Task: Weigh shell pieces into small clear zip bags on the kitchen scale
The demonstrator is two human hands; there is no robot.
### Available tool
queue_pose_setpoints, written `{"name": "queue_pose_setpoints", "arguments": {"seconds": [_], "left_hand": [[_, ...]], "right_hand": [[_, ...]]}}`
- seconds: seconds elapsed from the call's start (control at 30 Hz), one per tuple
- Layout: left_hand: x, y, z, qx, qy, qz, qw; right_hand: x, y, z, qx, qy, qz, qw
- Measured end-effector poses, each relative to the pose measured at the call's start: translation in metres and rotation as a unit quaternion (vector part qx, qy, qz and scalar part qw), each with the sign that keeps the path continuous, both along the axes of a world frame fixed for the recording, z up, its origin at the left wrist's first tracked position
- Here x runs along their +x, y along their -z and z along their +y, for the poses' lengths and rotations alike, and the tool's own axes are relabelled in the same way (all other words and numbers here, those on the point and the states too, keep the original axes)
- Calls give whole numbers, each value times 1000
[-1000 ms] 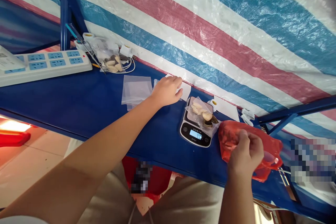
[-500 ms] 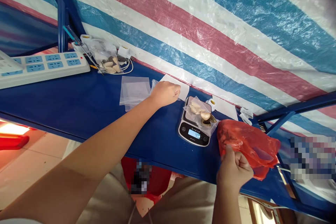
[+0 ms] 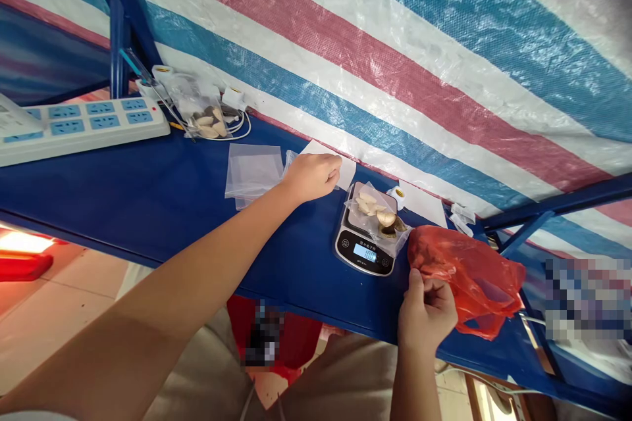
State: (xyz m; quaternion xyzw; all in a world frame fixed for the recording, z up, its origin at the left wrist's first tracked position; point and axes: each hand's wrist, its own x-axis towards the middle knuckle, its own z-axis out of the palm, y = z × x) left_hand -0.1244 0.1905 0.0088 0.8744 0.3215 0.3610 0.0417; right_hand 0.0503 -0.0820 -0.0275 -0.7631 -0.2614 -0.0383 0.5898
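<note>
My left hand (image 3: 316, 176) is closed and hovers over a sheet of white paper, left of the scale; what its fingers hold, if anything, is hidden. A small black-and-silver digital scale (image 3: 368, 253) has a lit display. On its plate lies a clear plastic bag (image 3: 368, 204) with pale slices and a darker piece. My right hand (image 3: 428, 309) is closed, thumb against the fingers, at the near left edge of a red plastic bag (image 3: 474, 276). Whether it grips anything is too small to tell.
Flat clear bags (image 3: 253, 171) lie left of my left hand. Farther left are a white power strip (image 3: 89, 125) and another bag of slices (image 3: 210, 122) among cables. White lamp-socket-like parts and paper stand behind the scale. A striped sheet (image 3: 345, 66) hangs behind the blue table (image 3: 162, 197).
My right hand has moved slightly left, toward the scale, and sits lower against the red bag. The digits on the scale's display have changed. My left hand has barely moved.
</note>
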Motion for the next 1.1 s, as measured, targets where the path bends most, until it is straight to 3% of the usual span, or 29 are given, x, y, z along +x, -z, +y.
{"name": "queue_pose_setpoints", "arguments": {"seconds": [0.17,0.33,0.43,0.5,0.57,0.67,0.73,0.8,0.93,1.0,1.1], "left_hand": [[-1,-2,-2,9,-2,-28,1000],[-2,-5,-5,4,2,-35,999],[-3,-7,-6,8,39,-66,997],[-3,-10,-9,12,84,-84,993],[-1,-13,-15,8,147,-90,985],[12,-18,-35,-3,256,-57,965],[30,-21,-53,-2,308,9,952],[51,-22,-67,-3,332,98,938],[87,-25,-75,-15,372,239,897],[96,-27,-70,-22,391,261,882],[100,-30,-60,-40,385,265,883]], "right_hand": [[-4,-20,9,-69,-8,-78,995],[12,-44,40,-165,-41,-210,963],[25,-53,65,-212,-103,-256,937],[29,-58,74,-223,-127,-238,937],[29,-61,72,-188,-110,-178,960],[23,-57,50,-30,-14,-38,999],[16,-46,27,89,30,52,994],[10,-31,4,156,26,118,980],[3,-2,-27,191,-11,166,967],[2,6,-32,214,-6,161,963],[4,9,-34,217,-3,152,964]]}}
